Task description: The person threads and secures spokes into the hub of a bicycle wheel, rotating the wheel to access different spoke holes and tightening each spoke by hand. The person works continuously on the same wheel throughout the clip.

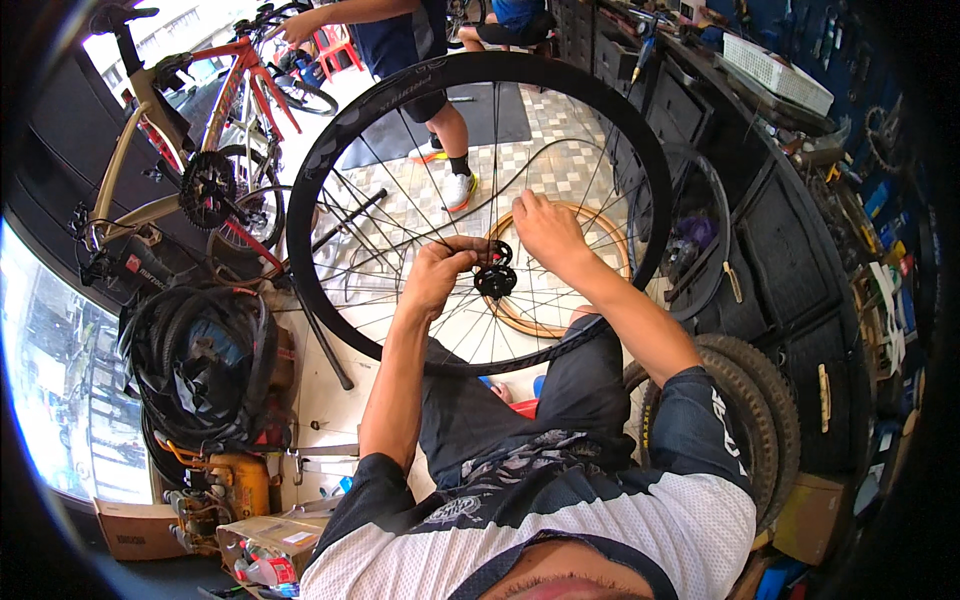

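A bicycle wheel with a deep black rim [660, 175] stands before me, tilted, its spokes crossing in front of my legs. At its middle is a black hub [495, 283] with a red-edged round part [499, 253] at its upper end. My left hand [436, 274] has thumb and fingers pinched at that round part. Just right of and above the hub, my right hand [546, 230] is closed, its fingers curled among the spokes. Whatever it may hold is hidden. A thin tan tyre [623, 238] shows behind the wheel, partly covered by my right forearm.
Bicycles, one with a tan frame [150, 212], stand at left above a pile of black tyres [200, 350]. Knobby tyres [765, 420] lean by dark cabinets [775, 235] at right. A person's leg [452, 135] is beyond the wheel. A white basket [775, 78] sits on the counter.
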### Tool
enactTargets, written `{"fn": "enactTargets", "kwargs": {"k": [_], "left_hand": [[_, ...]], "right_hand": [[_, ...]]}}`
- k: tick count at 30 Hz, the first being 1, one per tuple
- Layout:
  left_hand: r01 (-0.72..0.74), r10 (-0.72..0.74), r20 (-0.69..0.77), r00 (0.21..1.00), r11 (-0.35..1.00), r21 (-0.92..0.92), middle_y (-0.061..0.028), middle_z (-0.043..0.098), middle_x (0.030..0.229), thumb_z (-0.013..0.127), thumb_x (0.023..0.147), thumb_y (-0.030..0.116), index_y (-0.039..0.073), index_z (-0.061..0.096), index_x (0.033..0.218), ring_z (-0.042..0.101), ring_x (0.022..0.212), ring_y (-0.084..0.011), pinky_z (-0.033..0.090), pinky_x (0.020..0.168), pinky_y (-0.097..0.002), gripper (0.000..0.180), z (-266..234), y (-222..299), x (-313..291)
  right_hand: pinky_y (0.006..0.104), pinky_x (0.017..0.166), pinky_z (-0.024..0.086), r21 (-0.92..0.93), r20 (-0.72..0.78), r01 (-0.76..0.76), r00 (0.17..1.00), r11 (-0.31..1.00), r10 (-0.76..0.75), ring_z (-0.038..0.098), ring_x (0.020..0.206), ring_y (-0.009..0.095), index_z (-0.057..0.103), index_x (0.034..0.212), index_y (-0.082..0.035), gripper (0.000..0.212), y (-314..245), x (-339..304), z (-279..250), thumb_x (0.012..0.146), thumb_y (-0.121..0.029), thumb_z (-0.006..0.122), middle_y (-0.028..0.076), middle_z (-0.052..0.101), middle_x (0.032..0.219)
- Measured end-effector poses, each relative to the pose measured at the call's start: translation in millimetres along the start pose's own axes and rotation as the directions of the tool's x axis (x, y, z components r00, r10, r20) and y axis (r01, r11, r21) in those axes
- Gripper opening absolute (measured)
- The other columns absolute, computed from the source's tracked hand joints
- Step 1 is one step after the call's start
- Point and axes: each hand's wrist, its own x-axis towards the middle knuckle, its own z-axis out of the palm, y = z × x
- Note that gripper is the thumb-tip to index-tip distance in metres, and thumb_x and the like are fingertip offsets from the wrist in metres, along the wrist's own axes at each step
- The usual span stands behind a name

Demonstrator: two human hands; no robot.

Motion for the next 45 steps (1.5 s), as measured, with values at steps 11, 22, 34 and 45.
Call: {"fn": "enactTargets", "kwargs": {"k": [11,22,34,45], "left_hand": [[-0.006,0.006,-0.024,1.0,1.0,0.025,-0.0156,0.078,0.108,0.059,0.094,-0.005,-0.01,0.074,0.115,0.072,0.099,-0.0198,0.055,0.095,-0.0322,0.026,2,2,-5],[-0.008,0.008,-0.005,1.0,1.0,-0.001,-0.0141,0.077,0.109,0.06,0.096,-0.002,-0.007,0.072,0.116,0.072,0.099,-0.0199,0.054,0.092,-0.0324,0.025,-1,-4,-2],[-0.011,0.011,-0.044,0.999,1.0,0.009,-0.0139,0.077,0.106,0.059,0.093,-0.004,-0.009,0.073,0.115,0.072,0.097,-0.0191,0.055,0.093,-0.0316,0.026,-1,-3,1],[-0.009,0.009,-0.037,0.999,1.0,-0.007,-0.0135,0.077,0.105,0.056,0.09,-0.005,-0.01,0.073,0.113,0.07,0.095,-0.0176,0.055,0.092,-0.0314,0.029,0,-2,6]], "right_hand": [[0.0381,0.069,0.063,0.043,0.068,0.011,0.998,0.999,-0.014,0.069,0.094,0.027,0.064,0.095,0.002,0.011,-9,2,20,0.089,-0.006,0.06,0.014,0.06,0.101],[0.0438,0.078,0.062,0.248,0.163,0.081,0.979,0.965,-0.124,0.069,0.099,0.033,0.064,0.1,0.002,0.012,-14,-1,24,0.093,-0.006,0.058,0.015,0.06,0.103],[0.0493,0.092,0.057,0.733,0.23,-0.184,0.973,0.655,0.017,0.069,0.112,0.042,0.056,0.129,-0.002,0.04,-5,-29,-14,0.09,-0.004,0.064,0.024,0.067,0.126],[0.0421,0.088,0.062,0.637,-0.223,0.183,0.974,0.748,-0.049,0.073,0.109,0.036,0.069,0.113,-0.009,0.024,-38,-69,-19,0.089,-0.008,0.074,0.021,0.068,0.134]]}}
